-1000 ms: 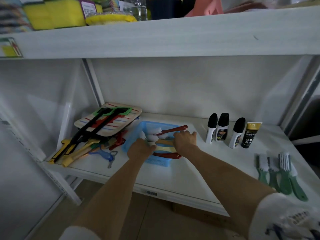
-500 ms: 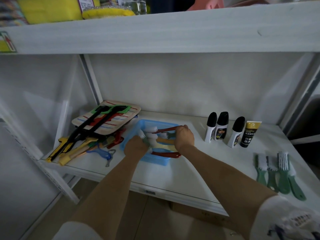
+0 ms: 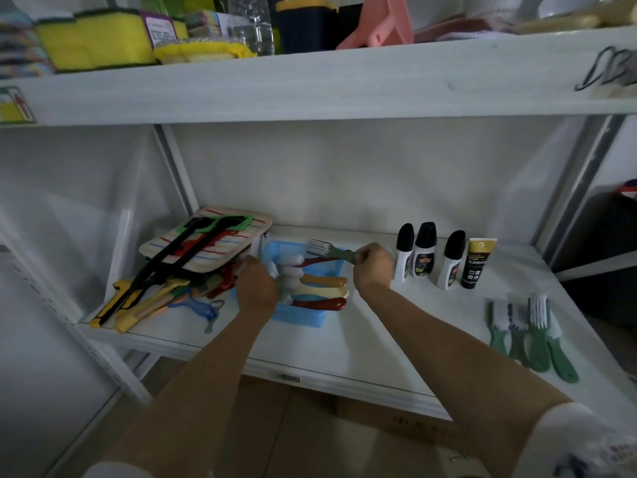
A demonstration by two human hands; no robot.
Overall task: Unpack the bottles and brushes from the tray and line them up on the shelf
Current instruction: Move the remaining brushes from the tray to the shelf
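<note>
Green brush lifted over blue tray

Bottle labels too blurred to read. Right hand (image 3: 370, 267) pinches green brush (image 3: 327, 250) by its handle above blue tray (image 3: 300, 317). Left hand (image 3: 256, 288) reaches among red and cream brushes (image 3: 319, 291) inside; its grip cannot be told. Three bottles (image 3: 425, 251) and four green brushes (image 3: 531, 334) sit on shelf (image 3: 379, 346).

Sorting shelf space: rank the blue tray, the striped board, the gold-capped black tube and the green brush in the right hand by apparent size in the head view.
1. Striped board
2. Blue tray, partly hidden by the left hand, so first and second places are unsure
3. Green brush, held by the right hand, and black tube look alike
</note>
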